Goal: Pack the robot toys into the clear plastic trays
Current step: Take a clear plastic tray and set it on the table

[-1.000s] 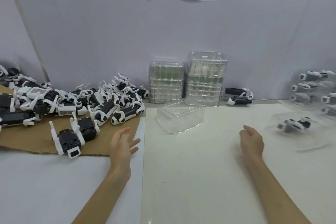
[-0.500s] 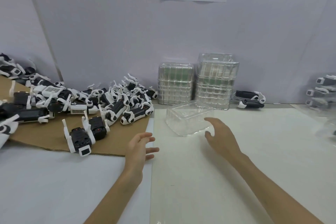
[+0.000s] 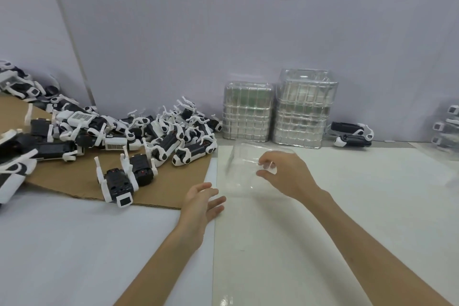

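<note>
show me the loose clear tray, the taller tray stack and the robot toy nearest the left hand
loose clear tray (image 3: pixel 242 171): head view, its blurred left wall
taller tray stack (image 3: pixel 304 109): head view, front face
nearest robot toy (image 3: pixel 116 182): head view, black body

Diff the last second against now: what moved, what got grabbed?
The right hand swung in from the right to the loose clear tray and now pinches its rim; the tray is blurred, seemingly drawn nearer. The left hand stayed open beside the cardboard. The toy pile and tray stacks are unmoved.
</note>
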Available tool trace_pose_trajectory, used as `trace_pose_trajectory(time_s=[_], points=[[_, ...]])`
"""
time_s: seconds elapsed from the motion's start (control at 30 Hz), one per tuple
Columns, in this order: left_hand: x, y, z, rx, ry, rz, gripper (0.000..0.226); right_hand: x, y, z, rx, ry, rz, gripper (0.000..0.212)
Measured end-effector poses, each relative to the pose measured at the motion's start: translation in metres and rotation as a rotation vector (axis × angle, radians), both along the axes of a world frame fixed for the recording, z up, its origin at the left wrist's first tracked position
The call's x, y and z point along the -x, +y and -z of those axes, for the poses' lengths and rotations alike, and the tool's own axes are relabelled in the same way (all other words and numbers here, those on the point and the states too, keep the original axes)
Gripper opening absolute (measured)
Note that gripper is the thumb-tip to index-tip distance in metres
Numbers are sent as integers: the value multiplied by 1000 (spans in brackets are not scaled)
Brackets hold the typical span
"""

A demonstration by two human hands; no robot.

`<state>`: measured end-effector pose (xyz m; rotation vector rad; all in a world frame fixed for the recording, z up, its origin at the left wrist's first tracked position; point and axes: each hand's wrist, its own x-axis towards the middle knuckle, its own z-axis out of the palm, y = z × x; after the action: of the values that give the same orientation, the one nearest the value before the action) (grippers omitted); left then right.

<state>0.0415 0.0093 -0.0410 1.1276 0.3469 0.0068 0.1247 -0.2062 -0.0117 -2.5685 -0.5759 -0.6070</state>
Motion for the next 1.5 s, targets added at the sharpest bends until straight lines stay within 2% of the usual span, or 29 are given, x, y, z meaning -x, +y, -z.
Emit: trace_pose_trajectory(time_s=[0.13, 0.2, 0.27, 0.33, 0.43, 0.5, 0.6, 0.93, 1.03, 1.3, 1.4, 1.5], points=[[3, -4, -3, -137, -157, 122, 31, 33, 25, -8, -423, -57, -102, 16], [4, -7, -7, -182, -275, 205, 25, 49, 37, -6, -620, -41, -175, 15], [7, -12, -9, -240, -381, 239, 13, 61, 46, 1, -746, -12, -202, 16], [8, -14, -8, -249, -448, 250, 16, 70, 53, 8, -809, 33, -210, 16], [9, -15, -6, -189, -500, 349, 31, 74, 53, 13, -836, 123, -220, 16], [10, -15, -8, -163, -517, 374, 33, 75, 49, 12, -821, 171, -243, 22], [11, -16, -11, -158, -517, 269, 23, 74, 46, 8, -784, 245, -278, 24], [7, -12, -7, -203, -538, 124, 29, 78, 49, 7, -781, 280, -282, 19], [6, -11, -7, -173, -532, 107, 6, 78, 50, 8, -775, 270, -288, 19], [5, -13, -6, -204, -463, -18, 44, 76, 46, 5, -785, 234, -303, 19], [4, -14, -8, -179, -446, -11, 40, 71, 39, 1, -825, 190, -262, 17], [1, -7, -11, -141, -450, -23, 27, 61, 19, -4, -902, 24, -54, 18]])
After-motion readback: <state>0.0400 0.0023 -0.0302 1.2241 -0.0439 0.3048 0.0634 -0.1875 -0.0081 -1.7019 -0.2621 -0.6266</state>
